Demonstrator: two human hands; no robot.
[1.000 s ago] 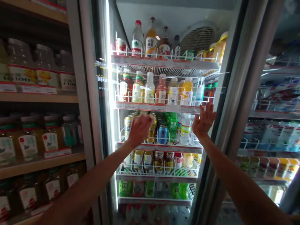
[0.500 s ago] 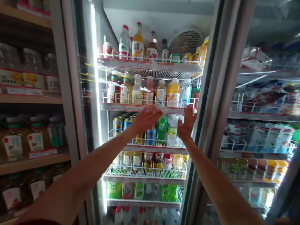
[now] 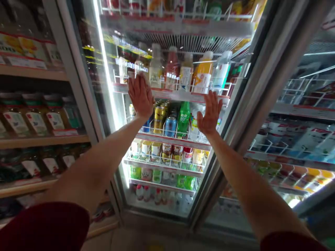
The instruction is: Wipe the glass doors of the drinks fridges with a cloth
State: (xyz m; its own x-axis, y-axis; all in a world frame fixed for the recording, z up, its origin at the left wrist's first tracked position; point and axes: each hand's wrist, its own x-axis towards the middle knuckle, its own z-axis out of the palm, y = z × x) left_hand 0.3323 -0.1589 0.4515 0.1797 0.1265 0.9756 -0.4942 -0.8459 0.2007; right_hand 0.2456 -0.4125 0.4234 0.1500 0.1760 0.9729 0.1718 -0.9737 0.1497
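In the head view, my left hand (image 3: 141, 96) lies flat against the glass door (image 3: 167, 195) of a lit drinks fridge, left of centre. A pale, blurred cloth (image 3: 145, 77) peeks out beside its fingertips; most of it is hidden under the palm. My right hand (image 3: 210, 113) rests on the right part of the same glass, fingers stretched upward and nothing in them. Behind the door, between the hands, stand a green bottle (image 3: 184, 116), a blue can (image 3: 170, 125) and gold cans (image 3: 158, 118). Juice bottles (image 3: 202, 73) line the shelf above.
Metal door frames (image 3: 237, 129) run down the right side, with another stocked fridge beyond. At the left, wooden shelves (image 3: 44, 142) carry jars (image 3: 36, 118) with green lids. Lower fridge shelves hold cans, green packs (image 3: 185, 181) and small bottles. The floor (image 3: 131, 238) shows at the bottom.
The view has tilted downward. My left hand has moved left across the glass, away from my right hand, with the pale cloth at its fingers. My right hand stays on the door's right side.
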